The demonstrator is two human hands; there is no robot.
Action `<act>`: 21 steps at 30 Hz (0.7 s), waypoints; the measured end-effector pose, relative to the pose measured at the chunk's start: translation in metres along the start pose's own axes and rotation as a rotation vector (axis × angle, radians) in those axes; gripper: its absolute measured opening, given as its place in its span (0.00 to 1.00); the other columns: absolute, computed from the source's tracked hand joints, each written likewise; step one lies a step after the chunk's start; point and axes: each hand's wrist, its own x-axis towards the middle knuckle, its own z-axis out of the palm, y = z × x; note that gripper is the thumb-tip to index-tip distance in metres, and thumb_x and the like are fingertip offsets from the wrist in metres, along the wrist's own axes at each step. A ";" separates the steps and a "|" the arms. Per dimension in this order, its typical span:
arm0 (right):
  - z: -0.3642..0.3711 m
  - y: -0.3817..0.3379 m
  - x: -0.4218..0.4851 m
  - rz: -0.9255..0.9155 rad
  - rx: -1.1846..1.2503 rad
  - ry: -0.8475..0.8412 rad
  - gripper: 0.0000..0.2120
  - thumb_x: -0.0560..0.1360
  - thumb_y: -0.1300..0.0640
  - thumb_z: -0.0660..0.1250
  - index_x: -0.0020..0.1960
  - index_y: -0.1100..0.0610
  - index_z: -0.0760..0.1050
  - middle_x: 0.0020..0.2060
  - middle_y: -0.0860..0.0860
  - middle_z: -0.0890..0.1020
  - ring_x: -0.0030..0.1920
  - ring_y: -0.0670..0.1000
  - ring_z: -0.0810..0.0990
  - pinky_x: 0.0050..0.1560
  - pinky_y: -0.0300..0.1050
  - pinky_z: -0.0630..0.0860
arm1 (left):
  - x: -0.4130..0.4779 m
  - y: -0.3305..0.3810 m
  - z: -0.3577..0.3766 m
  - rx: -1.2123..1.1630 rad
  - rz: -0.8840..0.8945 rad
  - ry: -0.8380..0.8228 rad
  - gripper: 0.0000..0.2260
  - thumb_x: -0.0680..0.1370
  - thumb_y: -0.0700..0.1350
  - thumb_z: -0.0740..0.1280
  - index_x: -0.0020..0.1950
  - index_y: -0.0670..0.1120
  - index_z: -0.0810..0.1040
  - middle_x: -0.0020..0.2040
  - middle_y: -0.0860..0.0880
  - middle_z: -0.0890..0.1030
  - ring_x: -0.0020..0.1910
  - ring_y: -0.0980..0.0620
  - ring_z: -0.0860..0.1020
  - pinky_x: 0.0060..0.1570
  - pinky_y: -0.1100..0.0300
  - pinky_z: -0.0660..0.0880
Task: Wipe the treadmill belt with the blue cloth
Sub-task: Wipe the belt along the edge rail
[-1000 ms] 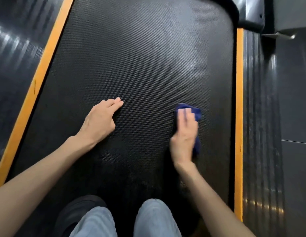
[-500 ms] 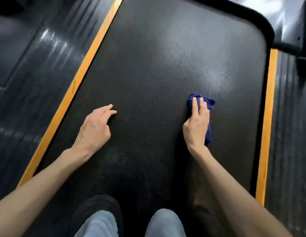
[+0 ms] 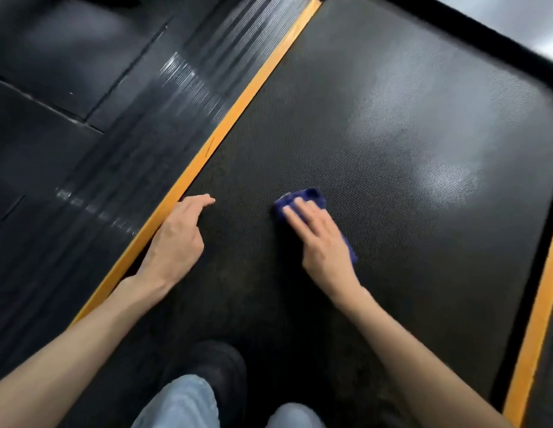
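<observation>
Right, starting far left: dark floor tiles [image 3: 53, 72], then the ribbed side rail [image 3: 145, 134] catching streaks of light. Next, an orange stripe [image 3: 238, 109] running diagonally along the left edge of the treadmill belt [image 3: 392, 149].

Then the left hand [image 3: 173, 242], planted knuckles-up on the belt just inside that stripe; touching it or only beside it, cannot tell. Grip loose and holding nothing, forefinger stretched forward along the belt, other fingers tucked under and out of sight. Bare forearm trailing back toward the lower left corner.

On to the middle: the blue cloth [image 3: 312, 194], bunched on the belt, a little to the right of the left hand and clear of both edges. Lying on top of it, the right hand [image 3: 321, 239], grip spread flat, fingers [image 3: 295, 211] straight and side by side, pressing the cloth down rather than pinching it. Blue peeking out past the fingertips and again along the little-finger side of the palm. Somewhat blurred, all of it.

Lower down, between the two forearms: knees in light blue jeans [image 3: 182, 403] and a black shoe [image 3: 219, 366] on the belt.

Further right: a pale sheen on the belt's dimpled texture, a black rim [image 3: 485, 35] curving round the far end, and finally a second orange stripe [image 3: 534, 329] at the right edge.
</observation>
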 end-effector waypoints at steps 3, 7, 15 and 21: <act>-0.010 0.022 0.000 0.456 0.014 0.175 0.31 0.68 0.69 0.53 0.71 0.61 0.66 0.70 0.59 0.66 0.71 0.60 0.63 0.70 0.60 0.60 | -0.016 -0.006 -0.002 -0.013 0.054 -0.051 0.25 0.72 0.26 0.55 0.65 0.43 0.72 0.65 0.48 0.73 0.65 0.51 0.70 0.68 0.56 0.64; 0.019 -0.061 0.010 0.329 0.151 0.026 0.34 0.68 0.66 0.56 0.75 0.61 0.57 0.74 0.59 0.57 0.75 0.57 0.53 0.74 0.56 0.50 | -0.015 -0.007 -0.007 0.013 0.046 -0.101 0.23 0.74 0.30 0.57 0.66 0.46 0.70 0.66 0.49 0.72 0.65 0.52 0.71 0.67 0.52 0.68; -0.010 -0.039 0.028 0.381 0.603 0.098 0.24 0.78 0.64 0.55 0.74 0.59 0.58 0.68 0.50 0.70 0.69 0.44 0.66 0.73 0.48 0.58 | -0.018 0.041 0.027 0.123 0.194 -0.048 0.19 0.76 0.44 0.54 0.63 0.45 0.75 0.63 0.47 0.76 0.60 0.50 0.73 0.58 0.50 0.73; -0.012 0.046 0.006 0.199 0.008 0.018 0.24 0.77 0.61 0.51 0.73 0.58 0.62 0.73 0.53 0.63 0.74 0.53 0.60 0.74 0.49 0.53 | -0.021 0.079 0.084 0.477 0.095 -0.132 0.31 0.77 0.59 0.50 0.73 0.41 0.61 0.74 0.39 0.60 0.71 0.36 0.60 0.68 0.40 0.61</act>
